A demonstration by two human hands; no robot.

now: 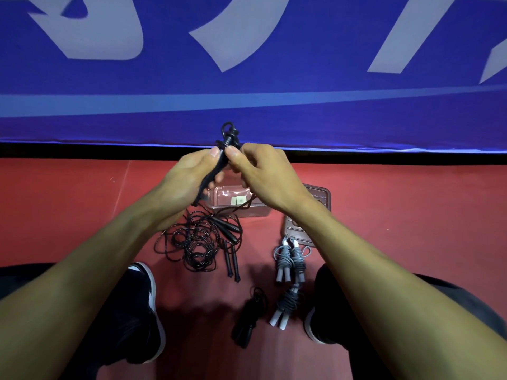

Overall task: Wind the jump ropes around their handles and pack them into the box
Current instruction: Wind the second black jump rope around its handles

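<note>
Both hands pinch the black jump-rope handle pair (223,157) held upright before the chest — left hand (189,179) gripping low, right hand (258,176) nearer its cord-wrapped top — above the clear plastic box (238,207).

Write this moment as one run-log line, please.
hands: left, right winding black rope | box: empty | loose rope: floor

Both forearms reach forward, left hand (189,176) and right hand (263,174) raised together, fingers curled, thumbs nearly touching
</note>
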